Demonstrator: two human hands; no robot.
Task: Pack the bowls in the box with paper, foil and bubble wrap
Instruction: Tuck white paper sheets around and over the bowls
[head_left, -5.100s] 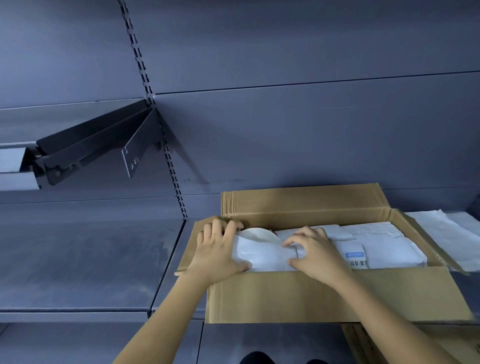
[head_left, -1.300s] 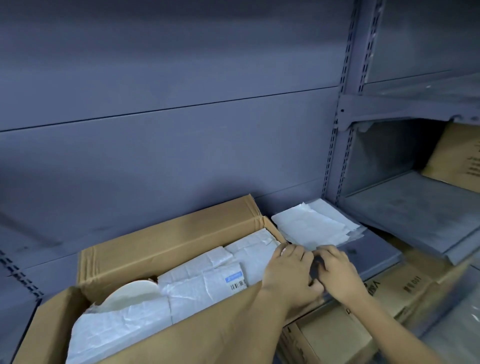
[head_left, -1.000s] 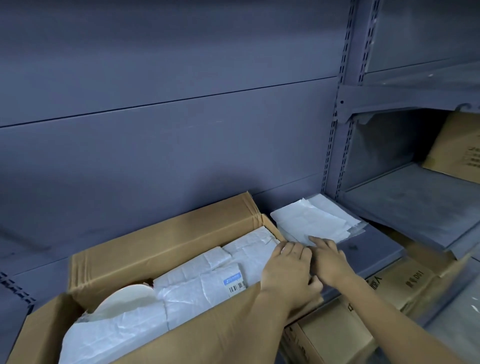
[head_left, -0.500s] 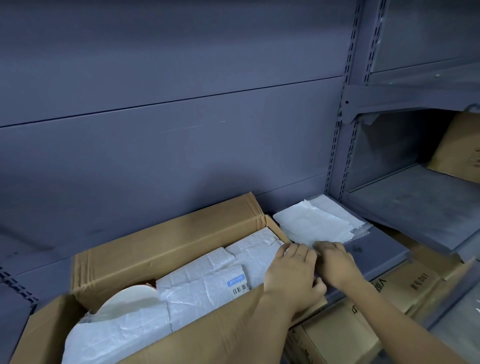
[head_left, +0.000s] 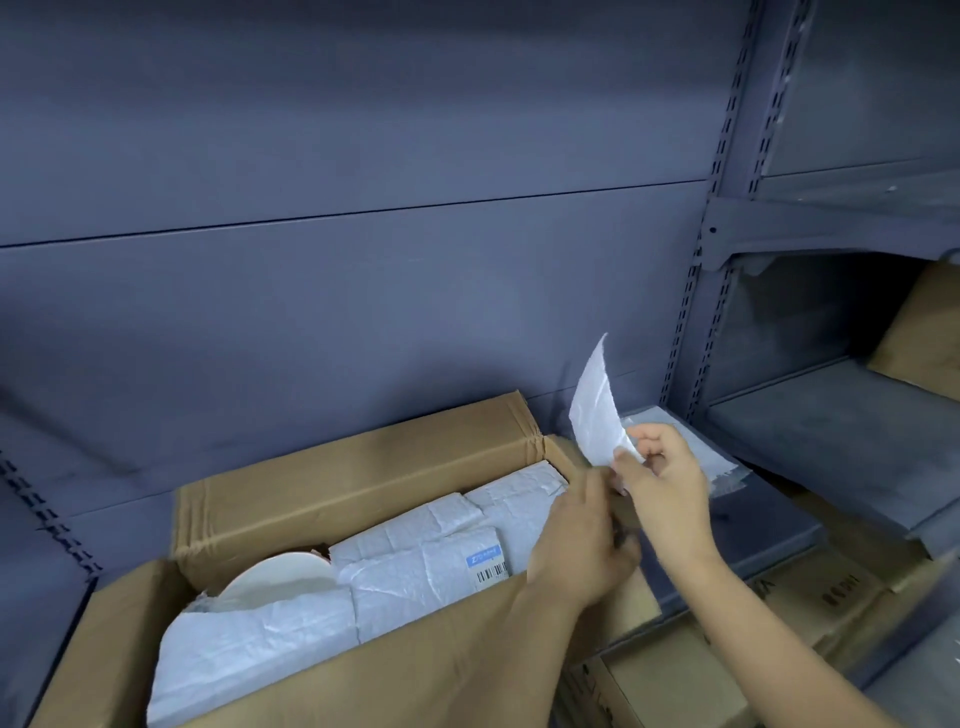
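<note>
An open cardboard box (head_left: 358, 483) stands on the grey shelf, filled with white wrapped packets (head_left: 415, 566). A bare white bowl (head_left: 275, 579) shows its rim at the box's left end. My right hand (head_left: 662, 493) pinches a white paper sheet (head_left: 597, 410) by its lower edge and holds it raised above the box's right end. My left hand (head_left: 582, 540) hovers blurred beside it at the box's right end, fingers extended, and I cannot tell if it touches the sheet. More white and clear sheets (head_left: 717, 467) lie on the shelf behind my right hand.
Grey shelf back panel (head_left: 363, 312) rises behind the box. Slotted uprights (head_left: 691, 322) divide off a right bay with a lower shelf (head_left: 841, 431) and a cardboard carton (head_left: 924, 332). Printed cartons (head_left: 805, 597) sit below the shelf edge.
My right hand has lifted one paper sheet off the pile to the right of the box. My left hand stayed by the box's right end. Earlier, both hands pressed a packet at the box's left.
</note>
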